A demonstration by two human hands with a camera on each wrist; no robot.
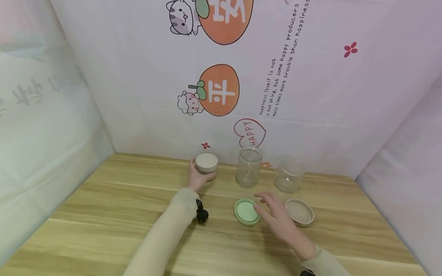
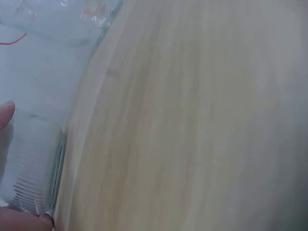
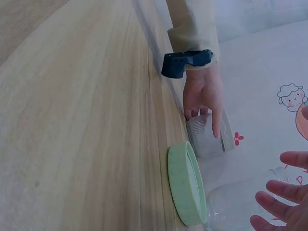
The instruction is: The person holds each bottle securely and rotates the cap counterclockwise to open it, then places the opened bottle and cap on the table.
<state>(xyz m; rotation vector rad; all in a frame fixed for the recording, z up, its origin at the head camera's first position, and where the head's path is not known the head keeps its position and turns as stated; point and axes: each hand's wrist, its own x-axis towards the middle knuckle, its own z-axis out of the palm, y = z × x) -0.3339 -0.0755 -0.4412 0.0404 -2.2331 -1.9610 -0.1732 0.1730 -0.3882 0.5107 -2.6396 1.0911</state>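
Observation:
At the back of the table, my left hand [image 1: 198, 180] grips a small clear jar [image 3: 206, 137] that wears a white lid [image 1: 206, 161]. Thumb and fingers lie around the jar's ribbed side, which also shows at the left edge of the left wrist view. My right hand [image 1: 277, 220] hovers with spread fingers and holds nothing. It is between a green lid [image 1: 246, 212] and a beige lid [image 1: 300, 212], both lying on the table. In the right wrist view the fingers [image 3: 284, 192] of this hand appear apart from the green lid.
Behind the lids stand a taller clear jar [image 1: 248, 168] and a shorter, wide clear jar [image 1: 289, 176], both lidless. The wooden table [image 1: 103, 214] ends at a printed white cloth backdrop [image 1: 155, 96], with cloth walls on both sides.

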